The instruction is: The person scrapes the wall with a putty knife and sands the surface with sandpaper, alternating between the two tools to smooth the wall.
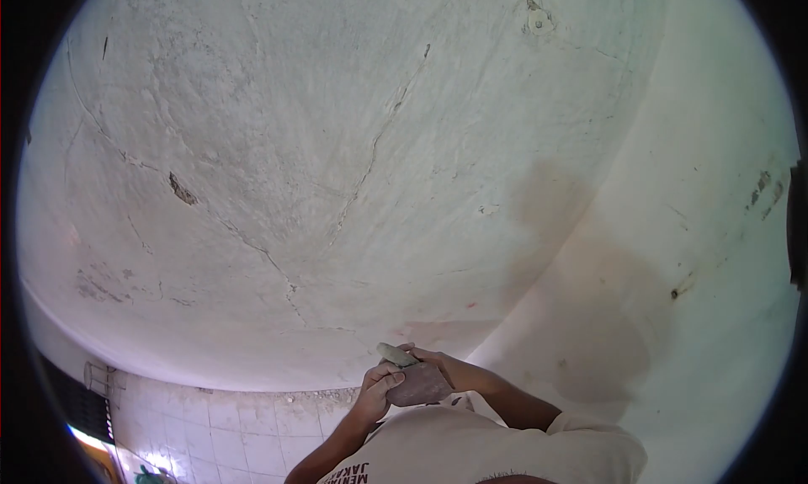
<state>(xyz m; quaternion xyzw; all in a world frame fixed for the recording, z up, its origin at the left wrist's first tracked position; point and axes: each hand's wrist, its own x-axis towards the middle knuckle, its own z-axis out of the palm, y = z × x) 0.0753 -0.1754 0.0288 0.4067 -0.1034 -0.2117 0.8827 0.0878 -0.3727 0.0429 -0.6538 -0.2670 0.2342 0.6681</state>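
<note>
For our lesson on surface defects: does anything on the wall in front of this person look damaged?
Yes. The wall is damaged: a long crack runs down its middle, branching cracks cross the lower left, and a chipped patch shows darker material. The left hand and right hand hold a brownish piece below it.

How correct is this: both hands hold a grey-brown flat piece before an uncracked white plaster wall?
Not quite: the head view shows long cracks in the white plaster wall. Left hand and right hand do hold the grey-brown flat piece.
</note>
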